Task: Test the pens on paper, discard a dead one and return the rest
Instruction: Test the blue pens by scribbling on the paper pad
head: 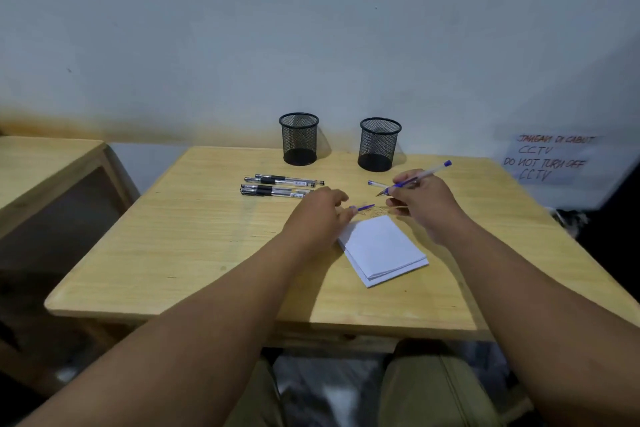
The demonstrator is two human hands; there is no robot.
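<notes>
My right hand [420,199] grips a blue pen [431,172] with its tip bare, pointing down-left above the table. My left hand [320,210] pinches the blue pen cap [363,207] just left of that tip. A folded white paper [382,248] lies on the wooden table [207,253] below both hands. Several black-grip pens [280,185] lie side by side to the left of my hands. Another blue-capped pen [375,184] lies behind my right hand, partly hidden. Two black mesh cups, one on the left [299,139] and one on the right [380,144], stand at the table's far edge.
A second wooden table [41,163] stands at the left. A handwritten CCTV notice [547,158] hangs on the wall at the right. The wall runs right behind the cups. My knees show below the table's front edge.
</notes>
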